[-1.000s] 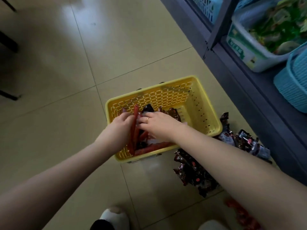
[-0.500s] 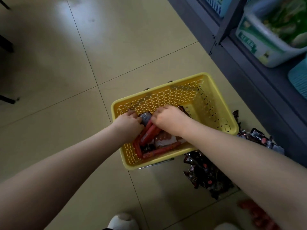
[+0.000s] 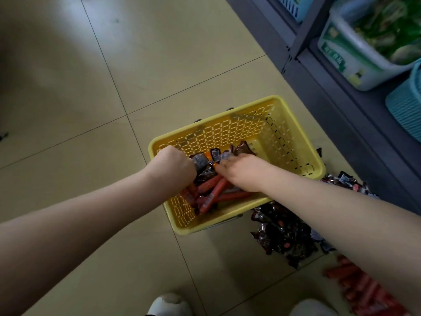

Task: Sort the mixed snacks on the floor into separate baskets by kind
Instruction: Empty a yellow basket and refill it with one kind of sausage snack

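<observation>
On the floor: we see one yellow basket (image 3: 293,142) standing on pale tiles, just left of a dark shelf unit (image 3: 337,106).
Basket contents: we count about six red sausage sticks (image 3: 218,190) at its near end and roughly four dark wrapped snacks (image 3: 239,149) farther in.
Left hand (image 3: 174,165): we see it fisted, fingers curled down into the basket around dark wrappers and stick ends.
Right hand (image 3: 241,172): its fingers are blurred; they seem to pinch a wrapper, though we cannot tell for sure.
Right of basket: one heap of dark wrapped packets (image 3: 284,238) on the floor, too many to count.
Near right corner: one pile of red sticks (image 3: 364,290), uncounted.
Shelf: one white tub (image 3: 346,58), one teal basket (image 3: 405,106), one blue basket (image 3: 293,5).
Near edge: two white shoe tips (image 3: 169,304).
</observation>
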Demonstrator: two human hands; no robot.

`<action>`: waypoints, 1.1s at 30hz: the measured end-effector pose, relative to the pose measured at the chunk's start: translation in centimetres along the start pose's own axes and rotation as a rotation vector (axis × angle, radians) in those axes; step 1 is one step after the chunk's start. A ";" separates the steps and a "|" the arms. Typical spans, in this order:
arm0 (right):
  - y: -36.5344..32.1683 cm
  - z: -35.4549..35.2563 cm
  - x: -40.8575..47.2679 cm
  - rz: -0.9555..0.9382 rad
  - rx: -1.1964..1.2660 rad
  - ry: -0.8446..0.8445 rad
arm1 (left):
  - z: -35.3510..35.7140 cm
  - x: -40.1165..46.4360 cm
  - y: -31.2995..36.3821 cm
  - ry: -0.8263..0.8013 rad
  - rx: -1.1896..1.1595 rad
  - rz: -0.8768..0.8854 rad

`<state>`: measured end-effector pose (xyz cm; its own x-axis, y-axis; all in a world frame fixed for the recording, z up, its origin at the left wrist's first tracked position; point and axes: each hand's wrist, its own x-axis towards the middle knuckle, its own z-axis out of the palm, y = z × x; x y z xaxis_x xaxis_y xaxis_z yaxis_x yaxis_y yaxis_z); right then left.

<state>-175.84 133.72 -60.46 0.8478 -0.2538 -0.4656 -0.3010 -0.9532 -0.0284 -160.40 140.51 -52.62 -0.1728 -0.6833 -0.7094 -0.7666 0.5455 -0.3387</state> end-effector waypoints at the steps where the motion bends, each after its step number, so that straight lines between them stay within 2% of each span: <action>1: 0.1 -0.2 0.2 0.036 0.045 -0.036 | 0.1 -0.7 0.0 0.030 -0.026 -0.051; 5: 0.3 -0.3 1.7 0.102 -0.006 -0.200 | 1.1 -3.1 -0.3 0.153 -0.249 -0.280; 8: 0.4 -1.0 1.1 0.184 0.213 -0.347 | 1.8 -4.5 -0.6 0.276 -0.486 -0.403; 12: 1.4 -2.6 -2.6 0.317 0.389 -0.135 | 1.6 -4.8 0.5 0.393 -0.955 -0.391; 14: 1.9 -3.1 -5.5 0.444 0.575 -0.053 | 0.9 -4.6 1.8 0.476 -1.234 -0.319; 16: 2.3 -3.7 -9.2 0.567 0.800 0.073 | -0.4 -4.2 3.0 0.568 -1.412 -0.210; 18: 2.5 -3.8 -13.4 0.684 0.952 0.245 | -2.2 -3.6 4.3 0.615 -1.477 -0.110; 21: 1.9 -1.5 -19.3 0.906 1.051 0.503 | -5.1 -2.0 6.8 0.638 -1.507 0.013; 23: 0.7 1.5 -22.4 1.073 1.280 0.632 | -7.1 -0.5 9.1 0.624 -1.548 0.092; 25: -1.2 5.3 -24.9 1.268 1.576 0.708 | -8.8 1.0 12.0 0.544 -1.584 0.180; 26: -2.1 7.4 -26.0 1.377 1.677 0.720 | -9.6 1.8 13.5 0.488 -1.592 0.223; 28: -3.7 11.9 -27.7 1.585 1.716 0.693 | -10.8 3.5 16.8 0.373 -1.592 0.290; 31: -4.8 18.1 -28.8 1.872 1.673 0.629 | -11.6 6.5 22.0 0.263 -1.505 0.320; 33: -5.4 20.9 -28.7 1.949 1.545 0.548 | -11.4 8.4 25.3 0.204 -1.445 0.356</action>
<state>-207.71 149.56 -65.39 -0.6508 -0.4771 -0.5907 -0.2174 0.8625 -0.4571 -188.32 143.02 -60.14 -0.4640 -0.7420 -0.4838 -0.5789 -0.1593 0.7997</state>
